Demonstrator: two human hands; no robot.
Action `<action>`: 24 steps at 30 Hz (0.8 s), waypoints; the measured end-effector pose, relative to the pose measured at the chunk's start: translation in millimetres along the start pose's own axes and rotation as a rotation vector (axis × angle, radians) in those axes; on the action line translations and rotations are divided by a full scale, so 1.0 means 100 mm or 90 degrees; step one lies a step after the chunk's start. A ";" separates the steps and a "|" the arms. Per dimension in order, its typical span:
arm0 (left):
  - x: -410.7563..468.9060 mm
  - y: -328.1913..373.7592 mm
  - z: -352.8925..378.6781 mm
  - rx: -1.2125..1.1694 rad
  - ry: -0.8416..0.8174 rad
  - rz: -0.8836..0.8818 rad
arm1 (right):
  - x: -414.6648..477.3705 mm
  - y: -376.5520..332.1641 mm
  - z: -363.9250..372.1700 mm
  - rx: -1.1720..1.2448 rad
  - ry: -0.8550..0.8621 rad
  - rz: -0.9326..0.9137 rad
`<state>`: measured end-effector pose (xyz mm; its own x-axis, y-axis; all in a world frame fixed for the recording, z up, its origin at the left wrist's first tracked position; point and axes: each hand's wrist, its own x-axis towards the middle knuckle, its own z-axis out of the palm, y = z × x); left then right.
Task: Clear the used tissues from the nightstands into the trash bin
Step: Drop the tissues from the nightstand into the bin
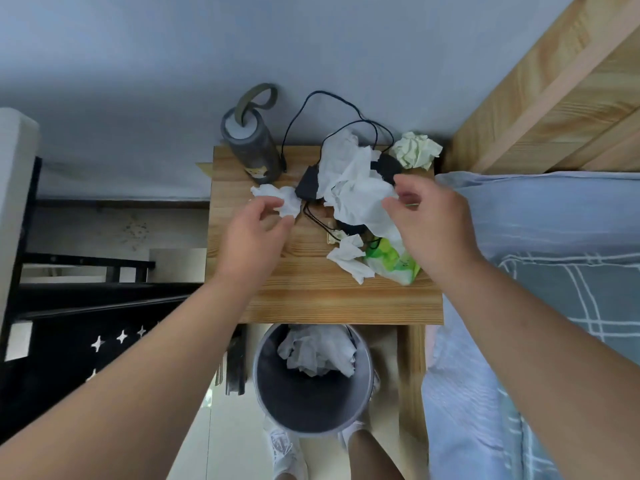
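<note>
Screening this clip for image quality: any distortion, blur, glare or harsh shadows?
Head view: strong wide-angle distortion, forearms stretched toward the lower corners. Head view: soft, even light, faint shadow under the left hand gripping a small tissue on the nightstand, no glare. Head view: slightly soft overall; the large white tissue by the right hand looks bright but keeps its folds.

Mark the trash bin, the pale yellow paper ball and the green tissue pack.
trash bin (294, 407): head view, bare inner wall.
pale yellow paper ball (417, 149): head view, crumpled centre.
green tissue pack (391, 262): head view, printed wrapper.
</note>
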<state>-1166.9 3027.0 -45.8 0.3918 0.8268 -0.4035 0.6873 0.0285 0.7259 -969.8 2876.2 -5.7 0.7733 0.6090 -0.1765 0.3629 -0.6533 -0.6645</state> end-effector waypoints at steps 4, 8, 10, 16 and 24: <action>0.24 -0.09 0.10 0.156 0.031 0.048 | 0.13 0.07 0.14 -0.057 -0.063 0.005; 0.35 -0.09 0.21 0.296 0.022 0.106 | 0.19 0.12 0.27 -0.180 -0.147 0.011; 0.39 -0.09 0.26 0.355 -0.003 0.130 | 0.21 0.15 0.29 -0.207 -0.152 0.010; 0.40 -0.13 0.30 0.432 -0.017 0.138 | 0.22 0.25 0.29 -0.188 -0.089 -0.063; 0.08 -0.04 0.15 0.183 0.015 0.078 | 0.07 0.13 0.06 -0.090 -0.042 -0.069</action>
<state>-1157.4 3025.3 -59.6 0.4709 0.8272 -0.3066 0.7815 -0.2299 0.5800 -962.8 2874.5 -20.5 0.6919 0.7042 -0.1595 0.5151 -0.6361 -0.5745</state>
